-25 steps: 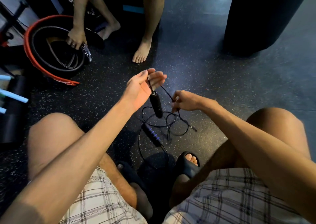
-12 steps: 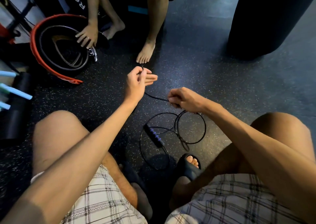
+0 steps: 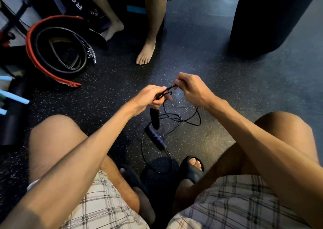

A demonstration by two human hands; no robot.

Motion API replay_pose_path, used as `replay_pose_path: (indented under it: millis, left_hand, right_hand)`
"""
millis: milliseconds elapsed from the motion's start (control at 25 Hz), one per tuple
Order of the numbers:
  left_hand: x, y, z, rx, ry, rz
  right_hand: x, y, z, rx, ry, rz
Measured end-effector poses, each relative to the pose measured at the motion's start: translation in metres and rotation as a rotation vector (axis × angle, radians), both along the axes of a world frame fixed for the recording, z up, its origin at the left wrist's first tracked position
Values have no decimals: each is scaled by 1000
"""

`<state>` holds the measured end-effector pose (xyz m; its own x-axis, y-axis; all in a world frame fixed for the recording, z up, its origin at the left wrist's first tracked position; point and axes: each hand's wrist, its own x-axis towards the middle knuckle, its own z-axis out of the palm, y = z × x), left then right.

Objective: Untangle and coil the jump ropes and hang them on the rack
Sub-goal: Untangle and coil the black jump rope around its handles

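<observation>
A thin black jump rope [image 3: 181,118] lies in loose loops on the speckled floor between my knees. My left hand [image 3: 148,97] grips a bunch of its cord, and one black handle [image 3: 154,118] hangs down from that hand. My right hand [image 3: 190,88] pinches the cord just to the right, and a short stretch runs between the two hands. The second handle [image 3: 156,139], black with purple rings, lies on the floor below. No rack can be made out.
Another person's bare legs and foot [image 3: 146,53] stand ahead. Coiled red and black belts [image 3: 57,52] lie at the left, light blue bars [image 3: 14,97] at the far left, a tall black punching bag [image 3: 272,17] at the upper right. My sandalled feet [image 3: 192,167] sit below the rope.
My hands have come together. The left hand dropped from its raised position and now holds bunched cord with a handle dangling; the right hand moved up and left to meet it.
</observation>
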<state>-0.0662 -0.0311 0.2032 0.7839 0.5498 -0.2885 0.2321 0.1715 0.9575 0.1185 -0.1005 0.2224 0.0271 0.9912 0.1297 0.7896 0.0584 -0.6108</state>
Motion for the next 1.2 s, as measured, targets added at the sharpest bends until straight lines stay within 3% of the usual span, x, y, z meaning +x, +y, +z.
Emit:
replay_pose_path:
  millis: [120,320,520,640,760,1000,1200]
  left_hand:
    - [0,0,3,-189,-185,43]
    - [-5,9,11,-544,-466,184]
    - [-9,20,18,-683,-649,486]
    - [-11,23,18,-583,-659,664]
    - [-10,22,17,-428,-647,662]
    - [-3,18,-3,198,-241,576]
    - [3,7,-6,457,80,379]
  right_hand:
    - [2,-2,2,-27,91,-98]
    - [4,-1,-10,-266,260,-140]
    - [2,-6,-32,-548,188,-44]
    - [-6,-12,-35,-578,79,4]
    - [-12,-11,-36,-523,108,46]
    - [-21,-6,-29,-314,62,164]
    - [-18,-6,-19,-96,78,131]
